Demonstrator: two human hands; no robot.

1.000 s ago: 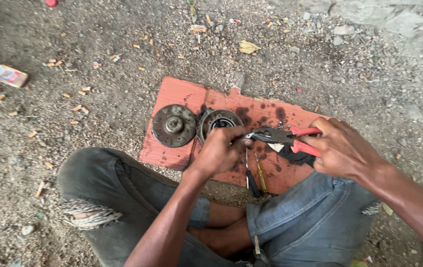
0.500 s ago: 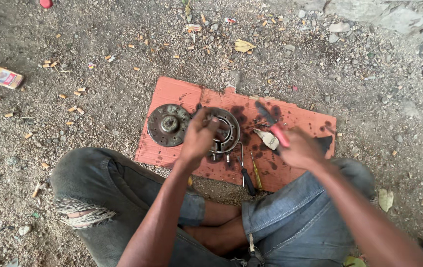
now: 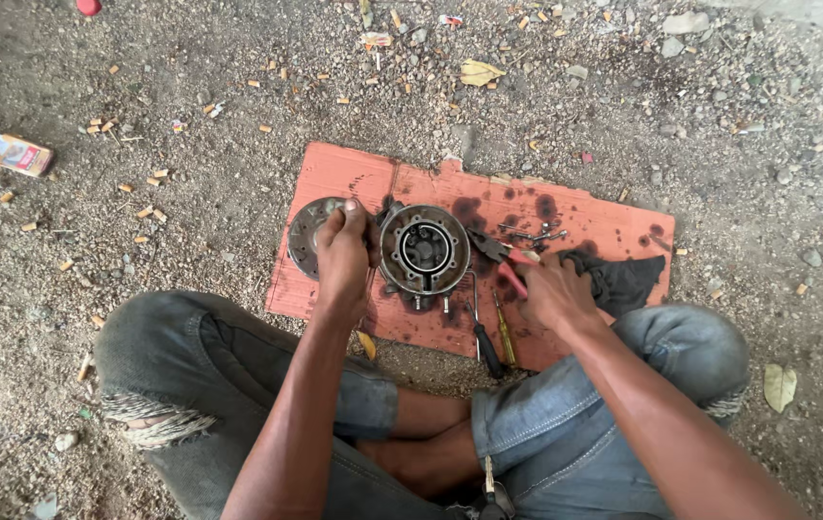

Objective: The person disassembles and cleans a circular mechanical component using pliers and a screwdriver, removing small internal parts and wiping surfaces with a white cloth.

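My left hand [image 3: 342,258] is closed on the round metal disc [image 3: 308,234], near the left edge of the red cardboard sheet [image 3: 354,178]. My right hand [image 3: 554,292] is wrapped around the red-handled pliers [image 3: 500,258] (jaws toward the ring-shaped housing [image 3: 424,250]). Two screwdrivers [image 3: 493,337] lie by the near edge, a black rag [image 3: 623,279] at the right. Open gravel [image 3: 190,116] surrounds the sheet.

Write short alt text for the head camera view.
A person sits cross-legged on gravel, left hand on a metal disc, right hand by red-handled pliers. A round metal housing, two screwdrivers and a black rag lie on oil-stained cardboard.
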